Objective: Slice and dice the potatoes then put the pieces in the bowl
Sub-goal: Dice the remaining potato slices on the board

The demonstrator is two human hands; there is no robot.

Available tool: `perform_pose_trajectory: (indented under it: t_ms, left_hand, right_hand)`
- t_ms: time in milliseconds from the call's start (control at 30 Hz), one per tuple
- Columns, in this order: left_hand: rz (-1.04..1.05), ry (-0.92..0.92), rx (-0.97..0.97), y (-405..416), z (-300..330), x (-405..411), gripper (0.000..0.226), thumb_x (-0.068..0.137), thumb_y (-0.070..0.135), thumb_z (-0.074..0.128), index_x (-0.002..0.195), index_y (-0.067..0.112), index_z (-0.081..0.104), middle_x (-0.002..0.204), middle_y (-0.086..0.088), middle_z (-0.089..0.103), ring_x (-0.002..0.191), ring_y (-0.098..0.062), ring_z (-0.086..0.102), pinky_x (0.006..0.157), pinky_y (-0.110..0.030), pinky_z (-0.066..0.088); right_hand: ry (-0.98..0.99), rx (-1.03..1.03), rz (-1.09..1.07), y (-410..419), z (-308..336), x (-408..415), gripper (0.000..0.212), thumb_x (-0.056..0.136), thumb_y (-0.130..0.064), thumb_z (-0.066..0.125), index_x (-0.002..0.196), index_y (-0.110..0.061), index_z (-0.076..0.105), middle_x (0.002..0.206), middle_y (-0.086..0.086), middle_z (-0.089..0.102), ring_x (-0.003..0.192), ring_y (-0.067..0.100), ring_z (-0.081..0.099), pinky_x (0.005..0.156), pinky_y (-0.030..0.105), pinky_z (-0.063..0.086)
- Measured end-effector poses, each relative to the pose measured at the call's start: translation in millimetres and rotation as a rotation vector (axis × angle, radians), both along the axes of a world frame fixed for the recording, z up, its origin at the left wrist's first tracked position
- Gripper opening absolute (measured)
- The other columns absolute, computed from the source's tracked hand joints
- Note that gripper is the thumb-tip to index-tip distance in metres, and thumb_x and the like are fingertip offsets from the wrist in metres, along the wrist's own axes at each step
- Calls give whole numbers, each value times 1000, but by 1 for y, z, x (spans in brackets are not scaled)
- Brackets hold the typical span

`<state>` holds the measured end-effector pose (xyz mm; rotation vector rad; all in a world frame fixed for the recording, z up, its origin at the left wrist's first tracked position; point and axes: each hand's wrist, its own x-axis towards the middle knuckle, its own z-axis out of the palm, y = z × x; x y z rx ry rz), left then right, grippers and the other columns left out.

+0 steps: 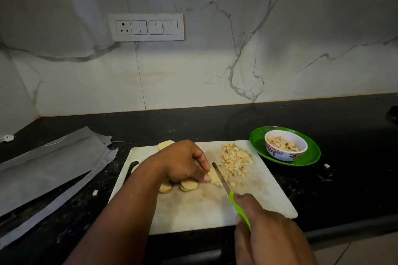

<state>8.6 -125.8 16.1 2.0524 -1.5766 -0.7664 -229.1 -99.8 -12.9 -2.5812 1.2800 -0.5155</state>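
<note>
On one white cutting board (193, 206), the left hand (185, 160) pinches potato slices (213, 175) in curled fingers while the right hand (265, 228) grips one green-handled knife (221, 178) cutting them. One diced pile (235, 158) lies beyond the blade; about four round slices (188, 185) sit under the left hand. One bowl (285, 146) of dice stands on one green plate (310, 153) on the worktop (344, 178), grey sheets (49, 168) left.

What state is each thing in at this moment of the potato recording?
Left hand: pinning potato slices on the board.
Right hand: gripping the knife handle.
Knife: blade down against the held slices.
Round slices: stacked, uncut.
Diced pile: loose on the cutting board.
Bowl: partly filled with dice, standing on the green plate.
Wall socket: nothing plugged in.
</note>
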Motion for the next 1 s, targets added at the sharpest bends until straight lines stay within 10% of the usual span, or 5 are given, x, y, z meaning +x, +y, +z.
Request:
perform_pose_trajectory:
  t_ms: [1000]
  left_hand:
    - [-54,101,-68,2,-5,4,4,91,21,81,90,18,83,79,5,79,73,-6,73,73,-21,56]
  right_hand:
    - [-33,158,-1,13,9,-15,38,97,-52,41,130,-57,24,109,-9,59,114,4,58,93,13,43]
